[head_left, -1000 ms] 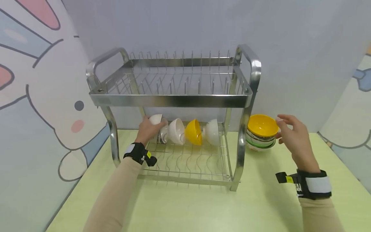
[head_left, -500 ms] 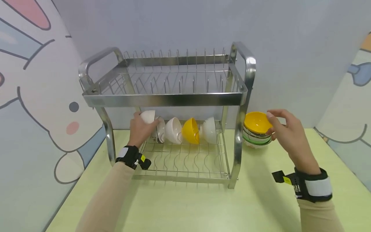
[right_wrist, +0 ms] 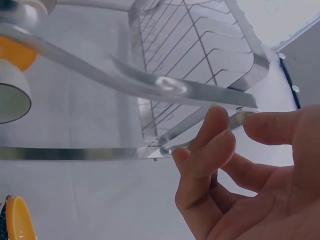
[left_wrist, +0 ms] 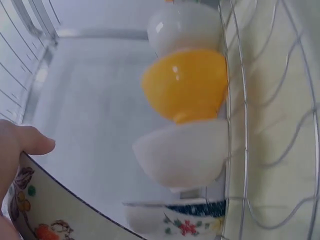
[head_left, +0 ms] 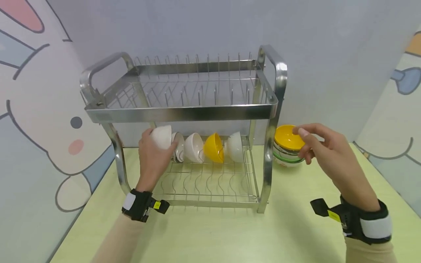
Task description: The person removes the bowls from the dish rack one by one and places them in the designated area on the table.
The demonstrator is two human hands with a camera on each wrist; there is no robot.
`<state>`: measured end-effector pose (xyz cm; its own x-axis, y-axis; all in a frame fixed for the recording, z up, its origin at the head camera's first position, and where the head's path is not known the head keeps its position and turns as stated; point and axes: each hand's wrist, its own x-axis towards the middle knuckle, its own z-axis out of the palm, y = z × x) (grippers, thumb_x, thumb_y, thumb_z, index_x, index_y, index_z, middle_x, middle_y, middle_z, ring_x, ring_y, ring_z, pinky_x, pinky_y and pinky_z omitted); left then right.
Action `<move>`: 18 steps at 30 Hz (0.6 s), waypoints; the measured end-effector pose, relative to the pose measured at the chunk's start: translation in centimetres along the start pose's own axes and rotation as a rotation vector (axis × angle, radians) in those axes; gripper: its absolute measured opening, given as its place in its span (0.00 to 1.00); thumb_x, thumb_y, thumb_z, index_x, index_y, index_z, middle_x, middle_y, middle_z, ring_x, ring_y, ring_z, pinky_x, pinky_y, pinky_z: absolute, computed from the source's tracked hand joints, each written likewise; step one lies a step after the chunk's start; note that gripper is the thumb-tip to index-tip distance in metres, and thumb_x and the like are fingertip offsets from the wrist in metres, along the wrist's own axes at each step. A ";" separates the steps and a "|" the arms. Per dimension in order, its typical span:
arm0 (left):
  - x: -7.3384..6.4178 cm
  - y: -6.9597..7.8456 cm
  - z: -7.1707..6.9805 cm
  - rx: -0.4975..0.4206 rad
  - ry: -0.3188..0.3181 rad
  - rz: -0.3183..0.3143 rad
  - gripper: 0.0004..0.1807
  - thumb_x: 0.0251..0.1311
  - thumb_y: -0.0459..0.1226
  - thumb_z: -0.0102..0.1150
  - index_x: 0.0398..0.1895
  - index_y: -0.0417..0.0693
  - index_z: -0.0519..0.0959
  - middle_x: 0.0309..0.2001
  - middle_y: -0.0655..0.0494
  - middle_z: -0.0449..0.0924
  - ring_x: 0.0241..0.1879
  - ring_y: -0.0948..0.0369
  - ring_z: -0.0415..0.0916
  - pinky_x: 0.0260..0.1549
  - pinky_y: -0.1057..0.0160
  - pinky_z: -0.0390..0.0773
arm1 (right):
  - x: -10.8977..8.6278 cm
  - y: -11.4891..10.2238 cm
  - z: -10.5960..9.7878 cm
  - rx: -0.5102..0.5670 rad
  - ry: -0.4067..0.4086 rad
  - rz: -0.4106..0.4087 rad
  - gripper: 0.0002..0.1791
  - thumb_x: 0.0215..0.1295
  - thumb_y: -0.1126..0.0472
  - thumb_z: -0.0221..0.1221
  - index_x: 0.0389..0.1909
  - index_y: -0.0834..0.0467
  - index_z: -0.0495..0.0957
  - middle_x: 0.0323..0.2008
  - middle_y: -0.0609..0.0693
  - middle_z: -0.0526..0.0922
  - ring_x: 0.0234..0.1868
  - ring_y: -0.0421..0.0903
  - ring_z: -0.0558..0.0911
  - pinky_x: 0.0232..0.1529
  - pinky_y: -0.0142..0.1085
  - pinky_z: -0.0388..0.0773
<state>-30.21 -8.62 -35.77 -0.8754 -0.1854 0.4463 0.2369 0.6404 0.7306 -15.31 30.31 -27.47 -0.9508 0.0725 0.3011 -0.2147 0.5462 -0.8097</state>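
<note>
My left hand [head_left: 151,157] grips a white bowl [head_left: 162,137] at the left end of the rack's lower tier. Flowers and a thin dark rim show on this bowl in the left wrist view, where the thumb lies by the rim. Beside it a floral bowl [left_wrist: 175,220] stands on edge, followed by a white bowl [head_left: 193,148], a yellow bowl [head_left: 213,148] and another white bowl [head_left: 235,148]. My right hand [head_left: 332,157], fingers loosely bent and holding nothing, hovers at a stack topped by a yellow bowl [head_left: 289,138]; its fingertips overlap the rim in the head view.
The two-tier metal dish rack [head_left: 184,114] stands on a pale green table [head_left: 210,233] near the wall. Its upper tier, with upright wire dividers, hangs over the bowls and the left hand. A curved leg [head_left: 268,168] stands between the rack's bowls and the stack.
My left hand has drawn its bowl left, away from the floral bowl, and tilted it. The right hand has shifted slightly over the stack's edge. The head view has turned a little right.
</note>
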 end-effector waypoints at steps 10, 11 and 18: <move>-6.2 3.5 -2.3 -0.204 -0.069 0.142 0.40 0.51 0.50 0.66 0.66 0.53 0.59 0.56 0.47 0.67 0.45 0.51 0.69 0.31 0.45 0.79 | -2.5 -2.9 1.2 0.021 -0.082 -0.245 0.11 0.73 0.61 0.48 0.50 0.52 0.76 0.30 0.52 0.82 0.24 0.47 0.77 0.26 0.32 0.76; -6.9 3.8 -2.6 -0.243 -0.098 0.134 0.39 0.52 0.49 0.65 0.66 0.56 0.59 0.57 0.48 0.67 0.46 0.50 0.69 0.31 0.44 0.80 | -2.5 -2.9 1.6 0.035 -0.112 -0.282 0.11 0.73 0.63 0.48 0.50 0.53 0.76 0.33 0.51 0.82 0.24 0.47 0.77 0.24 0.33 0.76; -9.8 5.5 -3.6 -0.664 -0.396 -0.057 0.31 0.61 0.42 0.60 0.65 0.53 0.60 0.57 0.46 0.65 0.50 0.47 0.69 0.38 0.47 0.80 | -2.3 -2.8 4.3 0.037 -0.317 -0.302 0.10 0.72 0.63 0.50 0.49 0.50 0.74 0.38 0.45 0.81 0.28 0.41 0.80 0.29 0.37 0.81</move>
<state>-18.83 -5.96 -34.21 -0.9497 0.1557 0.2716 0.2799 0.0340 0.9594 -13.46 24.99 -28.05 -0.8643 -0.3485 0.3625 -0.4961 0.4726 -0.7284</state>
